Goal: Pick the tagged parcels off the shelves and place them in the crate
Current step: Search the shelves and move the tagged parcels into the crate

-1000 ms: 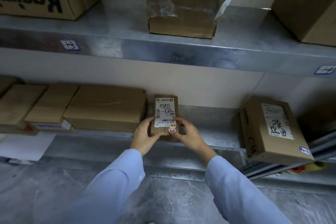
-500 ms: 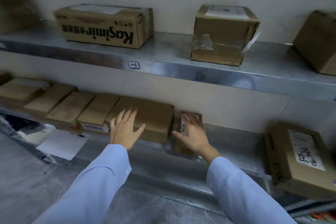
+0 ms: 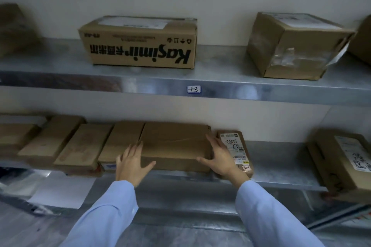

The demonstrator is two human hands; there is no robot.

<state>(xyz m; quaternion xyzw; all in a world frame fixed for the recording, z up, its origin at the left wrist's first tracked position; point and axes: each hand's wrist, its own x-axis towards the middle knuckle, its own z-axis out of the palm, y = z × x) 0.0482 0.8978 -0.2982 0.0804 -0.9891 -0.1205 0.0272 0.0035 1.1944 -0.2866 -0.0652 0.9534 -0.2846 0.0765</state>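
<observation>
A wide flat brown parcel [image 3: 174, 144] lies on the lower steel shelf [image 3: 281, 174]. My left hand [image 3: 131, 163] is spread against its front left corner, fingers straight. My right hand [image 3: 219, 159] is spread at its right end, thumb along the front edge, fingers up the side. Just right of that hand lies a small parcel [image 3: 234, 150] with a white handwritten label and a small pink tag at its front. Neither hand grips anything. No crate is in view.
Several flat parcels [image 3: 84, 146] line the lower shelf to the left. A labelled box [image 3: 345, 164] sits at the right. On the upper shelf [image 3: 220, 86] stand a Kasimir carton [image 3: 140, 46] and a taped box [image 3: 295, 46]. A white sheet [image 3: 60, 192] lies below.
Both hands let go of the small labelled parcel and moved left onto the wide flat parcel. The camera rose and turned left, bringing the upper shelf into view.
</observation>
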